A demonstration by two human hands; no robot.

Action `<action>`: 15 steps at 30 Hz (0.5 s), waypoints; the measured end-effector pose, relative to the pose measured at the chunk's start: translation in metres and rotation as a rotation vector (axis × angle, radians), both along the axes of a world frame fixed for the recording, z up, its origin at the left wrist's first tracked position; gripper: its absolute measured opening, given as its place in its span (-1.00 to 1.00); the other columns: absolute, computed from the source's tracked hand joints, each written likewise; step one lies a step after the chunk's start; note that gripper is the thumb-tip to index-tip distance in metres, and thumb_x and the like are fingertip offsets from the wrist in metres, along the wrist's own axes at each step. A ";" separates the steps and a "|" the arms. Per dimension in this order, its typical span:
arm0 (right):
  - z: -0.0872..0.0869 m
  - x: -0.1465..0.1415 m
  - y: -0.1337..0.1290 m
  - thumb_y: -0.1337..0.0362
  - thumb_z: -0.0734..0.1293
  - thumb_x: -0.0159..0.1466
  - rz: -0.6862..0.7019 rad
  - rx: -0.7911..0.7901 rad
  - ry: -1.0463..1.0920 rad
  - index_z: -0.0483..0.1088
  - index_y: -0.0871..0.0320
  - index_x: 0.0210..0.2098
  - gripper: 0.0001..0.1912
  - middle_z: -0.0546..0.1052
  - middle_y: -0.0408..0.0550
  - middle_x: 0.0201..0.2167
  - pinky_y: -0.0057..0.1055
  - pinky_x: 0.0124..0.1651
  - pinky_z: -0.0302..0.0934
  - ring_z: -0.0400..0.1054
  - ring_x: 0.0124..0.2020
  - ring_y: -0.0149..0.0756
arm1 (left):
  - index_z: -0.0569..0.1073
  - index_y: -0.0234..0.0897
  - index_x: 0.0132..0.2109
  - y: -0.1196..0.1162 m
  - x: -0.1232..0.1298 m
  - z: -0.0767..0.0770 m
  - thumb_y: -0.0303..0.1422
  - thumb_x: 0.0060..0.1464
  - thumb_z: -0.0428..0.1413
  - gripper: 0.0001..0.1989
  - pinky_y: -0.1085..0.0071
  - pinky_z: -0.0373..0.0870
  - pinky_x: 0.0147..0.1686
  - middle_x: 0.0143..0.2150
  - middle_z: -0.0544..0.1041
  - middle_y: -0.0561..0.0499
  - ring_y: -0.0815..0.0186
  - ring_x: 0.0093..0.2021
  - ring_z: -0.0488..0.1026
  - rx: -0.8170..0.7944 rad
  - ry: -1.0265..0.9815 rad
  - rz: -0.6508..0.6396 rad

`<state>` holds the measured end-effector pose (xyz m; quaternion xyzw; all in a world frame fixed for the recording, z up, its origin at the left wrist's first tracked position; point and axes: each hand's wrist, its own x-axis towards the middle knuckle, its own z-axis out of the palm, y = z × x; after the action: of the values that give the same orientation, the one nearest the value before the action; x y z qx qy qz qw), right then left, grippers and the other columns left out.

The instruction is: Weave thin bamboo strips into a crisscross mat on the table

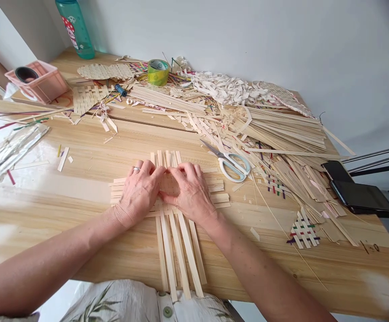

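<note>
Two hands of ours, left hand [139,190] and right hand [193,193], rest with bent fingers on a woven panel of pale wooden strips [168,184], which lies on the wooden table [90,197] before us. Whether either pinches a strip, we cannot tell. Scissors [224,156] lie just beyond our right hand.

Two hands [140,190] [193,191], one pair of scissors [224,155], one bottle [76,31], one pink basket [51,87]

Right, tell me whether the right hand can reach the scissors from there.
Likely yes: the scissors lie close by, beyond and to the right of the right hand, handles uncovered, nothing standing between. It would first have to leave the woven strips.
</note>
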<state>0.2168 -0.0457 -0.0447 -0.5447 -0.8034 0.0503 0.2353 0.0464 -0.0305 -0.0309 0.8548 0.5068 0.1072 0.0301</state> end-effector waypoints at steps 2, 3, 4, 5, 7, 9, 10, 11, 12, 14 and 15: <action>0.001 0.000 0.000 0.06 0.50 0.14 0.005 -0.010 -0.005 0.43 0.10 0.01 -0.50 0.39 0.05 -0.10 -0.18 0.02 0.20 0.21 -0.10 -0.06 | 0.46 -0.22 -0.05 0.000 0.000 -0.001 -0.55 0.19 -0.04 -0.72 0.22 0.33 -0.15 -0.14 0.41 -0.13 0.08 -0.14 0.29 0.002 -0.013 -0.004; 0.001 0.001 0.000 0.05 0.50 0.15 0.010 -0.011 -0.016 0.43 0.10 0.01 -0.50 0.39 0.05 -0.10 -0.18 0.02 0.19 0.21 -0.10 -0.06 | 0.46 -0.22 -0.04 0.000 0.000 -0.001 -0.56 0.18 -0.04 -0.71 0.21 0.33 -0.15 -0.14 0.41 -0.13 0.08 -0.14 0.29 0.004 -0.013 -0.010; 0.002 0.001 0.000 0.05 0.49 0.15 0.015 -0.011 -0.030 0.43 0.10 0.01 -0.50 0.40 0.05 -0.10 -0.18 0.02 0.19 0.21 -0.11 -0.07 | 0.46 -0.23 -0.04 0.001 0.000 -0.001 -0.56 0.18 -0.05 -0.71 0.21 0.32 -0.15 -0.15 0.41 -0.14 0.07 -0.15 0.28 0.004 -0.012 -0.015; 0.002 0.001 0.000 0.04 0.49 0.16 0.020 -0.010 -0.043 0.43 0.11 0.01 -0.51 0.40 0.05 -0.11 -0.18 0.01 0.18 0.20 -0.11 -0.07 | 0.46 -0.23 -0.04 0.001 0.000 -0.002 -0.56 0.18 -0.05 -0.71 0.20 0.32 -0.16 -0.16 0.41 -0.14 0.07 -0.15 0.28 0.000 -0.015 -0.017; 0.003 0.001 0.001 0.02 0.48 0.17 0.028 -0.011 -0.063 0.44 0.11 0.00 -0.51 0.41 0.04 -0.14 -0.17 0.00 0.17 0.20 -0.13 -0.07 | 0.46 -0.24 -0.06 0.001 0.000 -0.003 -0.54 0.20 -0.07 -0.72 0.19 0.32 -0.15 -0.16 0.42 -0.14 0.06 -0.15 0.29 -0.015 -0.035 -0.017; 0.003 0.001 0.001 0.00 0.48 0.16 0.027 -0.016 -0.068 0.45 0.10 -0.02 -0.52 0.42 0.01 -0.18 -0.17 -0.01 0.17 0.20 -0.13 -0.07 | 0.47 -0.25 -0.07 0.001 0.001 -0.004 -0.53 0.23 -0.07 -0.74 0.19 0.31 -0.13 -0.15 0.43 -0.14 0.07 -0.14 0.30 -0.033 -0.070 -0.008; 0.003 0.001 0.001 0.00 0.48 0.16 0.027 -0.018 -0.067 0.45 0.10 -0.03 -0.53 0.42 0.01 -0.20 -0.17 -0.01 0.17 0.20 -0.13 -0.06 | 0.47 -0.24 -0.07 0.001 0.001 -0.005 -0.52 0.24 -0.07 -0.75 0.19 0.31 -0.12 -0.14 0.43 -0.13 0.08 -0.14 0.30 -0.037 -0.086 -0.001; 0.003 0.001 0.002 0.00 0.49 0.15 0.025 -0.018 -0.062 0.45 0.09 -0.04 -0.54 0.42 0.00 -0.22 -0.17 -0.01 0.17 0.20 -0.13 -0.06 | 0.46 -0.23 -0.07 0.001 0.002 -0.005 -0.51 0.25 -0.07 -0.75 0.19 0.31 -0.11 -0.13 0.44 -0.13 0.08 -0.12 0.31 -0.038 -0.098 0.006; 0.002 0.001 0.002 0.01 0.49 0.15 0.023 -0.019 -0.053 0.45 0.10 -0.06 -0.55 0.42 0.00 -0.21 -0.17 -0.01 0.17 0.21 -0.13 -0.06 | 0.46 -0.23 -0.07 0.001 0.002 -0.005 -0.51 0.25 -0.07 -0.75 0.19 0.31 -0.10 -0.11 0.44 -0.13 0.07 -0.11 0.31 -0.034 -0.104 0.014; 0.001 0.000 0.002 0.01 0.49 0.14 0.006 -0.020 -0.026 0.43 0.12 -0.07 -0.54 0.42 0.04 -0.16 -0.17 0.01 0.18 0.23 -0.11 -0.05 | 0.45 -0.25 -0.04 0.001 0.003 -0.005 -0.52 0.24 -0.06 -0.74 0.19 0.31 -0.10 -0.08 0.45 -0.15 0.06 -0.09 0.32 -0.016 -0.093 0.033; 0.001 0.000 0.002 0.02 0.50 0.13 -0.011 -0.022 -0.010 0.41 0.14 -0.06 -0.52 0.42 0.06 -0.13 -0.16 0.02 0.18 0.24 -0.10 -0.04 | 0.44 -0.26 -0.03 0.001 0.003 -0.004 -0.54 0.23 -0.07 -0.73 0.18 0.31 -0.10 -0.07 0.45 -0.16 0.05 -0.08 0.32 -0.008 -0.076 0.037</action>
<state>0.2171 -0.0441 -0.0441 -0.5518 -0.8010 0.0552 0.2255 0.0497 -0.0297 -0.0349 0.8404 0.5216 0.1381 0.0508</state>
